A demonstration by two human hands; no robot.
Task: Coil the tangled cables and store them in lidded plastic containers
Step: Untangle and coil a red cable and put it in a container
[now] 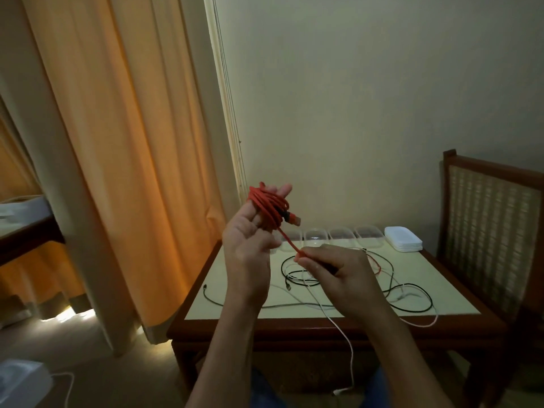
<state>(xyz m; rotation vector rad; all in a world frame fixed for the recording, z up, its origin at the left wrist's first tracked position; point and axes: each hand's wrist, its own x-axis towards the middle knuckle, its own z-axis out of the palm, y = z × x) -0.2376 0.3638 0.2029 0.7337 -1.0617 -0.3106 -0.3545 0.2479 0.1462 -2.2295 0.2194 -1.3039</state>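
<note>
Head view, looking down over both forearms to a low wooden table [323, 322]. The left hand [247, 248] is raised above the table's near-left part, its fingers stretched upward and not curled. The red cable [269, 206] is wound in many turns round them, so I judge the hand serves as a form that gives each loop the same size. One plug [295, 220] of this cable sticks out at the right side of the coil. From the coil a short straight piece runs down to the right hand [338, 275], which pinches it between thumb and fingertips, near the left hand. I judge it is kept tight so that the next turn lies firm. How the cable goes on behind the right hand I cannot tell.

On the table top lie black cables [283, 265] and a white cable [351, 357], crossing in loose loops; the white one hangs over the near edge toward the floor. Along the far edge stands a row of clear plastic containers [316, 237], open, and just right of them a stack of white lids [403, 238], probably put ready for storing. The red coil is not yet in any container. A chair [491, 216] stands right of the table, a curtain [117, 142] at the left.
</note>
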